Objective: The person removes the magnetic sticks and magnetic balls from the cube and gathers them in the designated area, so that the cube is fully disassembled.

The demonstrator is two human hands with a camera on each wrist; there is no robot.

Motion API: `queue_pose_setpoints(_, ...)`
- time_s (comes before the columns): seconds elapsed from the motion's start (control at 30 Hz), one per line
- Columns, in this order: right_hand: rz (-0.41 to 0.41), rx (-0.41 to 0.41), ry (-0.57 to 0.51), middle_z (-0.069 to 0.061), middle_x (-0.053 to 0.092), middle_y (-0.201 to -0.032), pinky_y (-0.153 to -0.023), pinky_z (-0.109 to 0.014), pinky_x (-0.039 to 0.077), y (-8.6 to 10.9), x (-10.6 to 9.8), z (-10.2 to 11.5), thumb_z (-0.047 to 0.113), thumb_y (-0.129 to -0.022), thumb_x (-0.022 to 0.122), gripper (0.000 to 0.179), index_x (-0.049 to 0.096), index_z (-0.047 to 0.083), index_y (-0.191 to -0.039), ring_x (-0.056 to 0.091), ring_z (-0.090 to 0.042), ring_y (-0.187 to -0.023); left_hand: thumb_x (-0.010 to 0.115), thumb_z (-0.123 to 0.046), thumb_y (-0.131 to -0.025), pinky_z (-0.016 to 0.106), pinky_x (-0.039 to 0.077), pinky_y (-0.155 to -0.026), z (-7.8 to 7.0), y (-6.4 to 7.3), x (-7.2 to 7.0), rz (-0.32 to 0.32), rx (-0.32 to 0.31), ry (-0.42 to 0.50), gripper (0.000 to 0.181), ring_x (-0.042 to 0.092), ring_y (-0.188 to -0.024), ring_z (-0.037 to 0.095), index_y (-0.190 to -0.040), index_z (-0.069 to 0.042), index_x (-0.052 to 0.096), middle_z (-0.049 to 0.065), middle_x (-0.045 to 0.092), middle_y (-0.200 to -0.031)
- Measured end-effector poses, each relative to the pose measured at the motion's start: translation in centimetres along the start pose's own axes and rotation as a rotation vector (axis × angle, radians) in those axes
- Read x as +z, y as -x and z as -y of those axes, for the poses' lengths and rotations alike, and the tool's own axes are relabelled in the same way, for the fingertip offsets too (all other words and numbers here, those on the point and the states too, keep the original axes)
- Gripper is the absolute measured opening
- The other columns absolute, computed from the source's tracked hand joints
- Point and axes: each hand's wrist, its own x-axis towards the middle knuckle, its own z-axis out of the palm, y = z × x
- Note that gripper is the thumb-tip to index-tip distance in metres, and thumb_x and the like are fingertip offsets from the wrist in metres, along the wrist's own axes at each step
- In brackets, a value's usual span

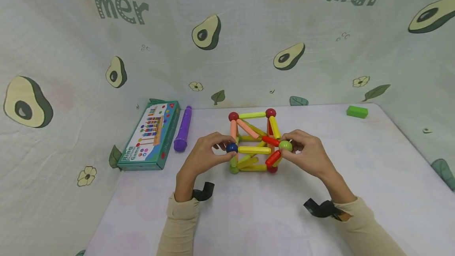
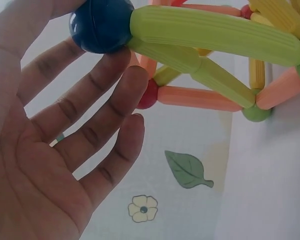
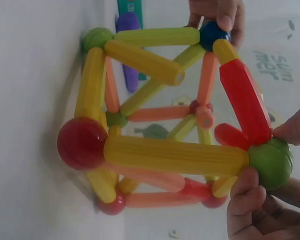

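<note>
Table [image 1: 231, 224]: pale cover, bearing everything noted here. Box [image 1: 151, 135] lies toward its back left, well apart from the work. Rod-and-ball frame [image 1: 254, 150] sits mid-table between the hands, its lower balls at table level. Main risk, judged: uneven pull or downward push by the two hands would skew the frame, and a joint could part, dropping one upper corner; cause would be end-to-ball contacts that look unlocked. Pose: both hands come in from the near side at about matching height, wrists angled inward. Left hand [image 1: 209, 151] has thumb and index in a pinch, remaining fingers loosely bent, palm toward its wrist camera. Right hand [image 1: 305, 151] mirrors it, thumb below, index above, fingers curled. Rods: yellow rod [image 3: 147, 65] shows one free end inside the frame, so a knock could likely swing it loose. Red rod [image 3: 245, 100] leaves the right-hand corner and overlaps another yellow rod in the right wrist view; contact there cannot be told. Balls: blue ball [image 1: 232, 147] is gripped by the left fingertips, green ball [image 1: 285, 146] by the right; smooth and round, either might roll in the pinch and twist its rods off.
</note>
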Motion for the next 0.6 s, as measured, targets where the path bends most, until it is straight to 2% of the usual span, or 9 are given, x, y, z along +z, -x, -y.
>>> queue_pose_setpoints(0.17, 0.054, 0.0, -0.018, 0.003, 0.064, -0.095, -0.068, -0.023, 0.053, 0.1, -0.1, 0.2, 0.006, -0.084, 0.073, 0.021, 0.073, 0.011, -0.105, 0.056, -0.016, -0.077, 0.08, -0.033, -0.087, 0.031, 0.053, -0.079, 0.1, 0.0, 0.1, 0.013, -0.004, 0.013, 0.035, 0.064, -0.09, 0.021, -0.118, -0.017, 0.072, -0.012, 0.066, -0.103)
queue_pose_setpoints(0.3, 0.122, 0.023, 0.011, 0.004, 0.063, -0.099, -0.065, -0.024, 0.052, 0.2, -0.2, 0.6, 0.008, -0.084, 0.076, 0.025, 0.072, 0.014, -0.108, 0.056, -0.015, -0.076, 0.08, -0.033, -0.087, 0.031, 0.054, -0.078, 0.0, 0.0, 0.2, 0.011, 0.0, 0.014, 0.035, 0.065, -0.09, 0.024, -0.118, -0.016, 0.072, -0.011, 0.066, -0.102)
queue_pose_setpoints(0.43, 0.19, 0.035, 0.034, 0.003, 0.065, -0.101, -0.064, -0.025, 0.053, 0.3, -0.2, 1.2, 0.017, -0.084, 0.083, 0.032, 0.072, 0.014, -0.114, 0.058, -0.014, -0.075, 0.08, -0.033, -0.087, 0.03, 0.053, -0.079, 0.0, -0.1, 0.2, 0.009, -0.005, 0.004, 0.035, 0.065, -0.09, 0.022, -0.118, -0.018, 0.072, -0.012, 0.066, -0.102)
queue_pose_setpoints(0.6, 0.211, 0.064, 0.022, 0.0, 0.068, -0.102, -0.066, -0.025, 0.055, 0.4, 0.0, 1.8, 0.02, -0.086, 0.081, 0.036, 0.072, 0.009, -0.119, 0.06, -0.014, -0.076, 0.08, -0.032, -0.087, 0.033, 0.054, -0.08, 0.0, -0.1, 0.2, 0.008, -0.016, 0.002, 0.034, 0.063, -0.089, 0.017, -0.117, -0.018, 0.072, -0.013, 0.065, -0.102)
